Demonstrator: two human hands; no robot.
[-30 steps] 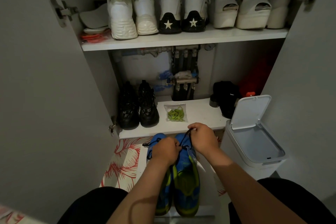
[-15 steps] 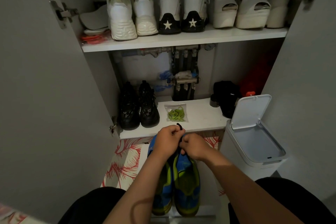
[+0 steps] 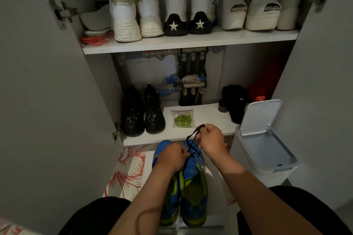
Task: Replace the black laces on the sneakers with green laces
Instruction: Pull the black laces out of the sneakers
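Two blue and lime-green sneakers stand side by side on the floor, toes toward the cabinet: the right sneaker [image 3: 193, 189] and the left sneaker [image 3: 170, 202], partly hidden by my forearm. My left hand [image 3: 172, 157] rests curled on the sneakers' front and pinches the black lace [image 3: 192, 140] low down. My right hand [image 3: 211, 140] holds the same lace higher up, stretched above the right sneaker. A clear bag of green laces [image 3: 183, 118] lies on the bottom shelf just beyond my hands.
An open white bin [image 3: 265, 150] stands at the right, lid up. Black boots [image 3: 143, 112] sit left on the bottom shelf [image 3: 206, 114], a dark bundle at right. White shoes fill the upper shelf [image 3: 191, 41]. Open cabinet doors flank both sides. A red-patterned mat [image 3: 129, 173] covers the floor.
My right hand has risen up and right, drawing the black lace out from the right sneaker. My left hand has dropped back down onto the sneakers' front.
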